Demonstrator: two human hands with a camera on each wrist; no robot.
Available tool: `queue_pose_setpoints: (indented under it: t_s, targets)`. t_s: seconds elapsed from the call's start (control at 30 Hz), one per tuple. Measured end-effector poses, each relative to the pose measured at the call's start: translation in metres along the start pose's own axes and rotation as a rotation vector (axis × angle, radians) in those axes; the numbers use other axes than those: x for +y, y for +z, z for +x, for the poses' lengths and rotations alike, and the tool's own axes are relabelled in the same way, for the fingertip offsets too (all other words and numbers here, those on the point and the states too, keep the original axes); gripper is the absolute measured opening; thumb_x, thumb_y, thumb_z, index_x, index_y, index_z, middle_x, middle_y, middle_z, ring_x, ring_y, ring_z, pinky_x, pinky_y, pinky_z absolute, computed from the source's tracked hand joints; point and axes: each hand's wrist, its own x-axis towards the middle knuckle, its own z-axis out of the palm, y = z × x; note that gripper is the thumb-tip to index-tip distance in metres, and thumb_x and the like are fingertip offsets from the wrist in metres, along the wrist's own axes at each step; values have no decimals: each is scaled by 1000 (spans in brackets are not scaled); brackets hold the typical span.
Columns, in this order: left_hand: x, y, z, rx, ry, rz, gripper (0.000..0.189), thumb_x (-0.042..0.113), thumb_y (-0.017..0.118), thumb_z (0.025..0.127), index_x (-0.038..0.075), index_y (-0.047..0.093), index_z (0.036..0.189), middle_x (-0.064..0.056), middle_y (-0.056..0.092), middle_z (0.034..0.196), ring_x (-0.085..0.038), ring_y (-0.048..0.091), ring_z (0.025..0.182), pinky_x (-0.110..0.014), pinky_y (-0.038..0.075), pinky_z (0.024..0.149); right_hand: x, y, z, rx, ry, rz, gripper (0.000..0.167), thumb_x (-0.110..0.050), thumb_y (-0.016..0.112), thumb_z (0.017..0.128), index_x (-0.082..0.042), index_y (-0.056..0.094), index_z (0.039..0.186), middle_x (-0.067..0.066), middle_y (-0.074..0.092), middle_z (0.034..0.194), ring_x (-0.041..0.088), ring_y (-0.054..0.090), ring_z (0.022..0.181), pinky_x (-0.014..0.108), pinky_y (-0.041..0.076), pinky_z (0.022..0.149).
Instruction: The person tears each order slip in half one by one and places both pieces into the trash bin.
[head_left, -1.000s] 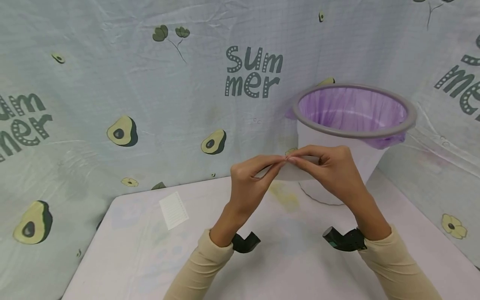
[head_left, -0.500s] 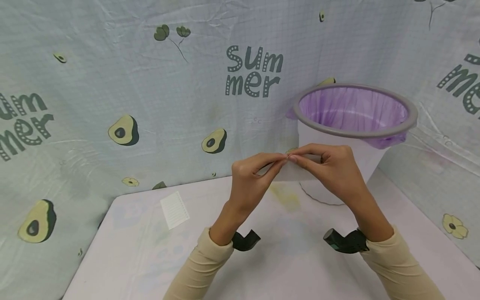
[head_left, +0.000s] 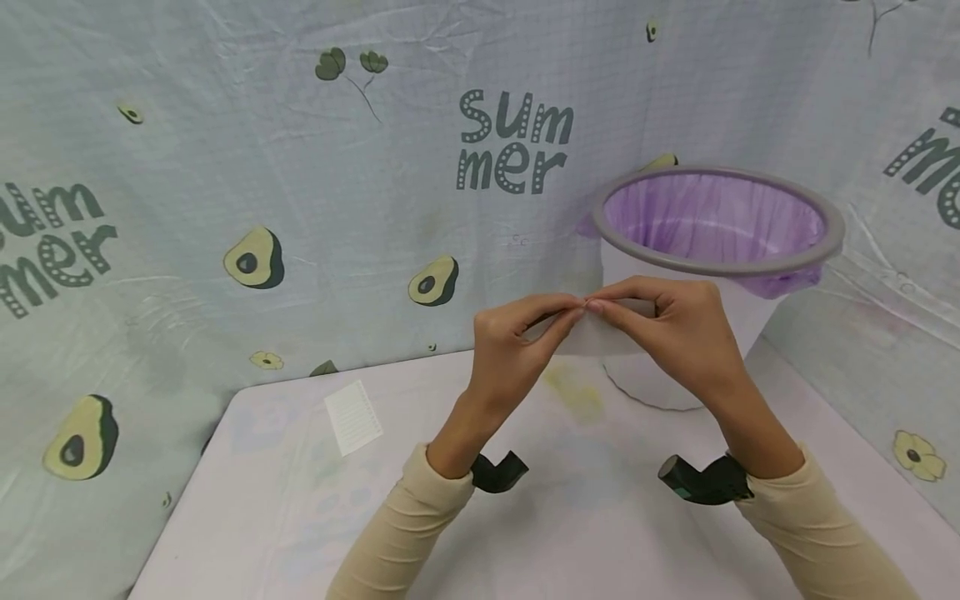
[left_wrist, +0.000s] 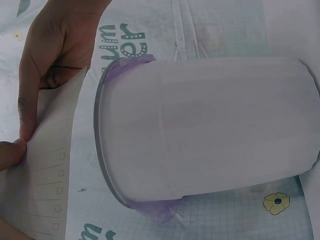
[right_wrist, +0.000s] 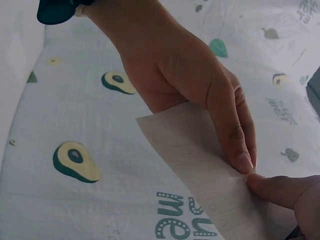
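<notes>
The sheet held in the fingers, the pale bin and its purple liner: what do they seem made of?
The sheet is probably matte paper: thin, gently bent, printed with faint lines and small boxes. The bin looks like smooth plastic, given its even, pale wall, though I can't be sure. The liner seems to be thin plastic film, being sheer and wrinkled.

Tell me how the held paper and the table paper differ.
The held paper is pinched by the left hand and right hand; the table paper lies flat. In the head view, the held paper is before the bin, the table paper left of it. Both are pale with printed lines.
</notes>
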Motion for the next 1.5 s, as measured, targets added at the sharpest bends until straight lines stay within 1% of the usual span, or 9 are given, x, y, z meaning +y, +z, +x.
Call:
queue_pose_setpoints:
  t_s: [0.37,0.6,0.77,0.83,1.0,1.1,1.27,1.4,1.5]
  targets:
    - [0,0,7,-4,-33,9,11,4,75,92,-3,77,99,-13,77,95,-17,75,93,-26,58,89,0,3,4,48,7,-6,9,-7,82,86,-8,83,95,3,78,83,1,19,44,22,23,42]
    - [-3,5,24,-20,13,38,13,7,71,96,-2,77,103,-12,78,98,-17,75,96,-23,56,89,2,-9,15,100,-20,-32,10,-5,82,85,-8,83,95,5,77,81,0,17,43,21,22,43]
    - [-4,4,40,-47,31,17,12,6,72,95,-2,78,101,-11,78,96,-17,75,95,-22,57,87,2,-20,22,103,-97,-87,14,-3,83,83,-8,83,97,1,70,63,-1,16,45,21,17,42]
    - [-4,2,46,-58,25,0,11,6,73,94,-3,78,100,-12,78,95,-17,75,94,-23,57,85,2,-23,25,94,-148,-114,16,-2,84,83,-7,82,97,1,69,62,-2,16,46,20,16,42]
    - [-3,-2,61,-76,25,14,12,7,75,93,-3,78,98,-11,78,94,-16,75,92,-23,57,83,0,-27,37,85,-248,-196,15,-3,84,82,-3,81,97,8,78,82,-2,27,47,16,23,47]
    - [-2,-3,69,-83,27,29,12,8,75,93,-2,79,99,-10,78,94,-15,75,92,-22,57,81,-2,-33,46,85,-273,-238,15,-5,85,82,-4,81,96,8,78,83,-3,30,46,15,24,47]
    - [2,-3,83,-100,17,51,13,9,74,94,-2,78,100,-10,78,96,-13,74,94,-17,54,82,-6,-44,58,78,-316,-268,14,-5,85,82,-4,81,94,8,77,81,-2,24,43,15,20,46]
    - [5,-4,95,-118,21,87,14,10,75,94,-2,78,100,-10,78,97,-12,74,94,-15,52,83,-8,-54,70,40,-380,-279,13,-3,84,83,-2,80,95,8,78,85,-8,37,47,10,27,48]
    - [7,-7,103,-148,26,120,15,11,75,94,-2,78,101,-9,78,98,-12,74,94,-14,51,81,-10,-61,78,-25,-371,-258,14,-1,84,82,-5,80,95,8,78,90,-20,55,68,2,38,59]
